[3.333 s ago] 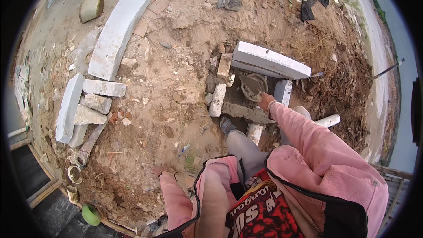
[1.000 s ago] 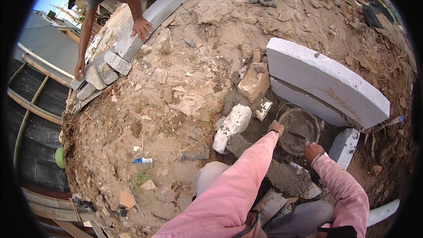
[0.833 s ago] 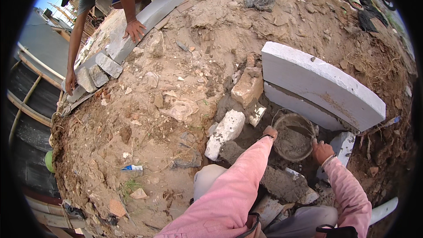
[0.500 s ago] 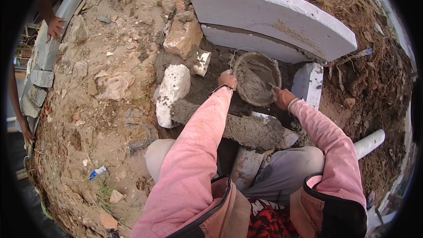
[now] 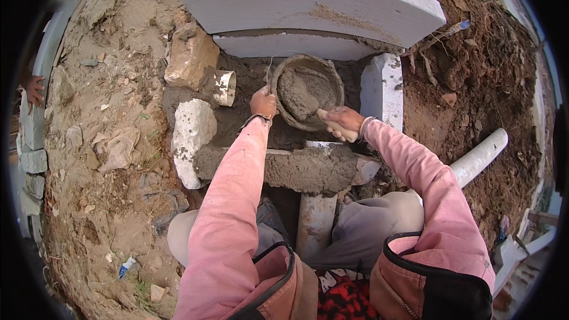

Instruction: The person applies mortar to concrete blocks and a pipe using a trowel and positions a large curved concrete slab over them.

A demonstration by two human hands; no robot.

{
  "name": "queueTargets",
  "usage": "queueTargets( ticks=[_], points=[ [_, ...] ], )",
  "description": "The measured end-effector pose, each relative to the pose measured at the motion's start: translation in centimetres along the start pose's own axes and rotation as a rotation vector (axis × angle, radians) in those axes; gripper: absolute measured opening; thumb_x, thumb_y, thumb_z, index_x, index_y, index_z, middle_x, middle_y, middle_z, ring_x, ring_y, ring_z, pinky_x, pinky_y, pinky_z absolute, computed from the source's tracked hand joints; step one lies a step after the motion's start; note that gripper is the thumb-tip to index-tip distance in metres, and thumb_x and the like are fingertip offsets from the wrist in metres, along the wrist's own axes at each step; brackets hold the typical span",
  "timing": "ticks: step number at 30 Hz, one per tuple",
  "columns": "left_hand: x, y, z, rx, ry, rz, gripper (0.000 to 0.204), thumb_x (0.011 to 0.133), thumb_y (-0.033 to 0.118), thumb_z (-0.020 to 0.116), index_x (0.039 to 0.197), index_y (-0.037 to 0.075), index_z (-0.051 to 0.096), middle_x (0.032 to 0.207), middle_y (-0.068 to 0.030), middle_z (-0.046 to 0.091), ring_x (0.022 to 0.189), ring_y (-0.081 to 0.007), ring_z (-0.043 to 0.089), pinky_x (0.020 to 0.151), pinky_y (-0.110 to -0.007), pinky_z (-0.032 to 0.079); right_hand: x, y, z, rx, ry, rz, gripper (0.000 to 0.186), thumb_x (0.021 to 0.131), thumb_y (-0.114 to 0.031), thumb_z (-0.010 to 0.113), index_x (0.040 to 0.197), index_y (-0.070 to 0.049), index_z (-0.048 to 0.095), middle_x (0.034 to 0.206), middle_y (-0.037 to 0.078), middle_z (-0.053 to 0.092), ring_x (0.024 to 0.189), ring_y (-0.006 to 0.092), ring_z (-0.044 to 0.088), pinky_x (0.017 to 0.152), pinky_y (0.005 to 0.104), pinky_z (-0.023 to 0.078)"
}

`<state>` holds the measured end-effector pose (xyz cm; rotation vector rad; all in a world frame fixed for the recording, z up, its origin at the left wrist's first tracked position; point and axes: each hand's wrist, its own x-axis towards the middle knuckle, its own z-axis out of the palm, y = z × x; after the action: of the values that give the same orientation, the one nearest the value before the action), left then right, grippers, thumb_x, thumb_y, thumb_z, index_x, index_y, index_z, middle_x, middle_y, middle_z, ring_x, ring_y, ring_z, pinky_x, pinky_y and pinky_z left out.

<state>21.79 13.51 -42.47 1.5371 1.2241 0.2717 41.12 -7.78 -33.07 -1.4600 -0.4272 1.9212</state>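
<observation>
Now gripping the bucket [image 5: 339,81] rim at 9 o'clock with the left hand [image 5: 264,102], formerly well apart; grasping the trowel [image 5: 341,127] at 4 o'clock with the right hand [image 5: 347,118]. Apparently steadied thereby, at 12 o'clock from the mortar-coated ledge [image 5: 308,169].

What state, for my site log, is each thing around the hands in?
Bucket: open, holding grey mortar
Left hand: closed on the bucket's left edge
Right hand: closed on a tan handle
Upper white block: stacked above the lower white block
Right white block: mortar-spattered
Short pipe: mortar-spattered, open-ended
</observation>
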Motion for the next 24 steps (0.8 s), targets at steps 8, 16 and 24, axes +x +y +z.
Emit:
queueTargets(
  ticks=[8, 16, 24],
  points=[
    [1.5, -3.9, -2.7, 0.047, 0.235, -0.019, 0.036, 0.085, 0.006, 0.053, 0.12, -0.002, 0.05, 0.097, -0.0092, 0.059, 0.082, -0.0224, 0.061, 0.073, -0.037, 0.052, -9.1, -1.7, -0.7, -0.026, 0.024, -0.191, 0.053, 0.095, -0.028, 0.053, 0.138, -0.001, 0.036, 0.076, 0.004, 0.055, 0.048, 0.0084, 0.052, 0.04, 0.0224, 0.046],
    [-14.7, 17.6, 6.9, -0.339, 0.039, 0.274, 0.015, 0.083, 0.002, 0.052, 0.096, -0.001, 0.057, 0.086, -0.0062, 0.062, 0.073, -0.0144, 0.06, 0.072, -0.027, 0.048, -26.3, 3.1, -3.6, -0.078, 0.26, -0.125, 0.056, 0.094, -0.024, 0.056, 0.141, -0.002, 0.036, 0.075, 0.001, 0.056, 0.049, 0.007, 0.052, 0.041, 0.0205, 0.044],
    [-30.8, 10.8, 17.8, -0.358, -1.102, -0.51, 0.033, 0.088, 0.011, 0.056, 0.119, 0.002, 0.052, 0.104, -0.0075, 0.059, 0.094, -0.0167, 0.057, 0.082, -0.032, 0.048, -35.1, 6.0, -5.3, -0.222, 0.371, -0.095, 0.06, 0.088, -0.023, 0.063, 0.14, -0.003, 0.039, 0.077, 0.001, 0.057, 0.051, 0.0067, 0.052, 0.042, 0.0208, 0.043]
  ],
)
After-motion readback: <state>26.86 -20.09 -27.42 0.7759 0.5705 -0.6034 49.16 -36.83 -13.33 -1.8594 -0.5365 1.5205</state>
